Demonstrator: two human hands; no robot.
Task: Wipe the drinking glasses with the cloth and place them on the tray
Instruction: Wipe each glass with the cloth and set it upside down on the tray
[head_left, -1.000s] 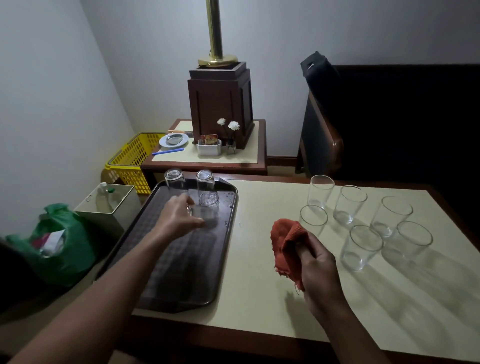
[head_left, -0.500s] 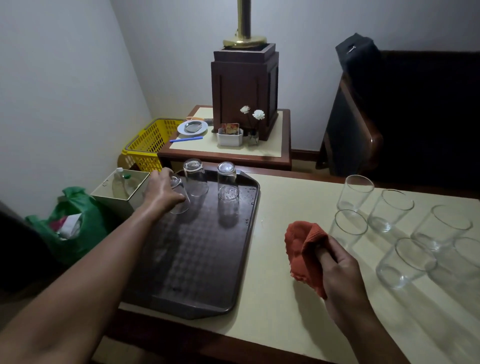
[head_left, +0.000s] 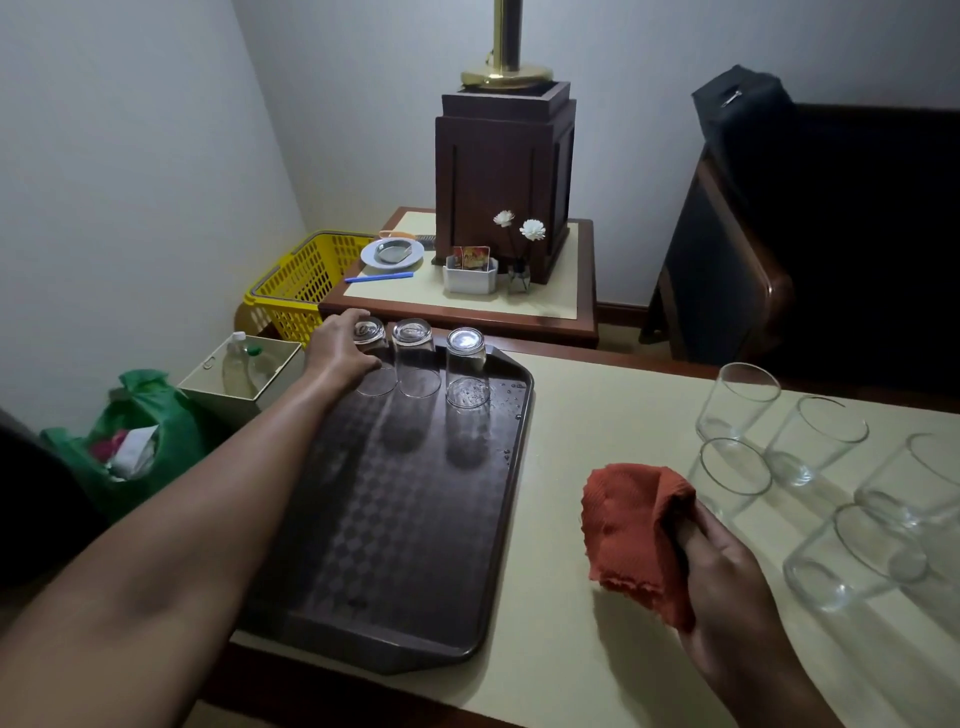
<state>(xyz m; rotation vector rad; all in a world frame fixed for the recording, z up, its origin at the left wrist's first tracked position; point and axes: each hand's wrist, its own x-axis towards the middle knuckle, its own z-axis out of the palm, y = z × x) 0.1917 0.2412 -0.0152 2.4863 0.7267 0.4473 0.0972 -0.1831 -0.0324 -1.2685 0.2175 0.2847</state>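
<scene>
A dark brown tray (head_left: 405, 545) lies on the left half of the table. Three clear glasses stand upside down in a row along its far edge. My left hand (head_left: 340, 348) grips the leftmost glass (head_left: 371, 358), which rests on the tray beside the middle glass (head_left: 414, 356) and the right glass (head_left: 466, 366). My right hand (head_left: 727, 566) holds a bunched orange cloth (head_left: 636, 535) just above the table, right of the tray. Several upright glasses (head_left: 737, 400) stand in a group at the right, the nearest (head_left: 732, 478) close behind the cloth.
The cream table (head_left: 597, 415) has a dark wood edge. Behind it stands a side table (head_left: 467, 301) with a wooden lamp base, a plate and a small vase. A yellow basket (head_left: 301, 280), a white box (head_left: 244, 369) and a green bag (head_left: 145, 431) sit at the left.
My left hand carried the glass to the tray's far left corner and set it upside down beside the other two. My right hand with the cloth stayed put.
</scene>
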